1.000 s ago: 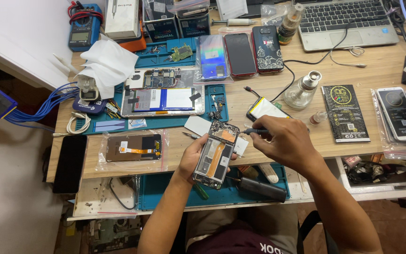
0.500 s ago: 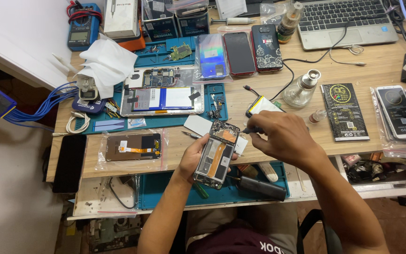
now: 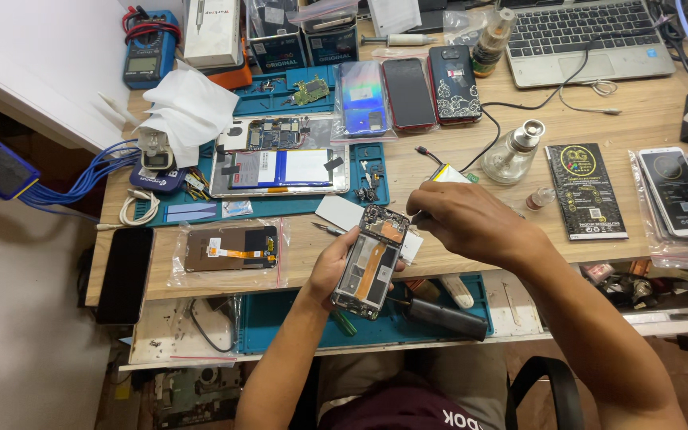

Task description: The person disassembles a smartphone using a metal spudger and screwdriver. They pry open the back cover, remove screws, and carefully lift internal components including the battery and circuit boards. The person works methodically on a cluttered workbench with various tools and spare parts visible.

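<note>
work in hand: an opened phone [image 3: 370, 263] with its back cover off, held above the front edge of the wooden bench [image 3: 471, 151], over the teal mat [image 3: 280, 318] on the lower shelf.
left hand: the left hand [image 3: 334, 267] cradles the phone from beneath and along its left side, fingers curled around the frame; a firm holding grip, tilted slightly with the top end away from the person.
right hand: the right hand [image 3: 459, 223] is closed in a pinch at the top end of the phone; something thin seems to sit between the fingertips, but what it is cannot be told.
state of the phone: inner frame, an orange strip down the middle and board parts at the top end are exposed; judged as partly stripped, with work centred on the top end.
done so far, as judged: cover removed; interior open to access.
left to do, as judged: inner parts remain seated in the frame; no reassembly is evident.
near the hands: tweezers [image 3: 326, 229] and a white card [image 3: 339, 212] lie just beyond the phone; a dark-handled screwdriver [image 3: 443, 316] lies on the lower mat.
further back: an opened tablet [image 3: 280, 169] on a blue mat, a bagged phone part [image 3: 231, 248], a glass bottle [image 3: 510, 155], three phones [image 3: 409, 93] in a row and a laptop [image 3: 583, 36].
</note>
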